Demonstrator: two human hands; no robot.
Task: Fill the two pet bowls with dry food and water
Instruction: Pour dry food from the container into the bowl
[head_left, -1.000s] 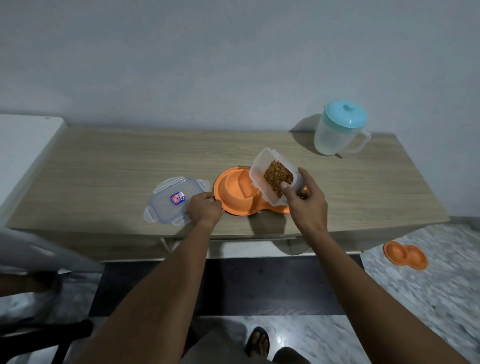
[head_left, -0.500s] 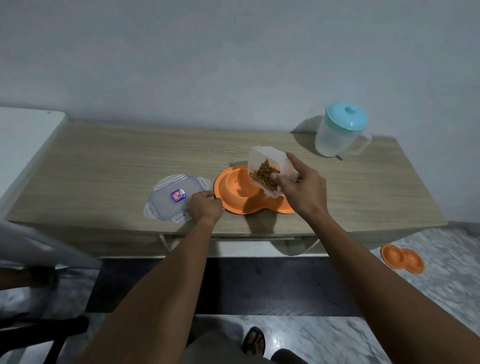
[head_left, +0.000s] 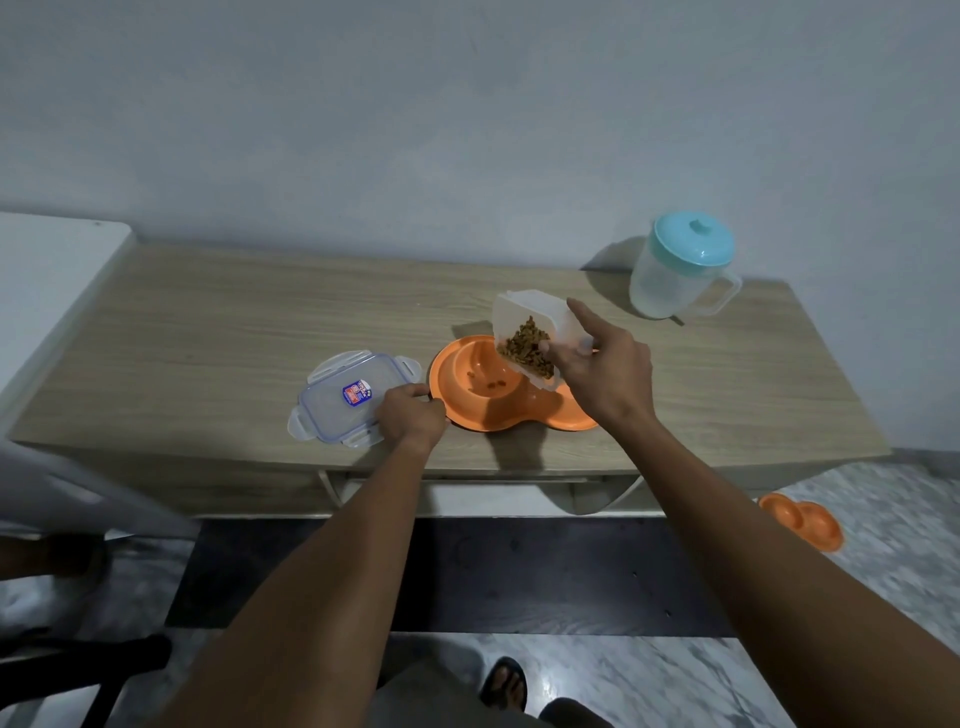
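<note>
An orange double pet bowl (head_left: 467, 410) sits near the front edge of the wooden table (head_left: 208, 338). My right hand (head_left: 605, 371) holds a clear plastic container of brown dry food (head_left: 530, 332) tilted steeply over the bowl's left well, where a few kibbles lie. My left hand (head_left: 413, 418) grips the bowl's left rim. The right well is mostly hidden behind my right hand. A clear water pitcher with a turquoise lid (head_left: 680, 265) stands at the table's back right.
The container's clear lid (head_left: 348, 397) with a blue sticker lies flat just left of the bowl. A second orange double bowl (head_left: 802, 527) rests on the marble floor at right. A white surface (head_left: 47, 270) adjoins the table's left end.
My right hand has tipped the food container further over the left well, and a few kibbles now lie in it. My left hand stays on the rim.
</note>
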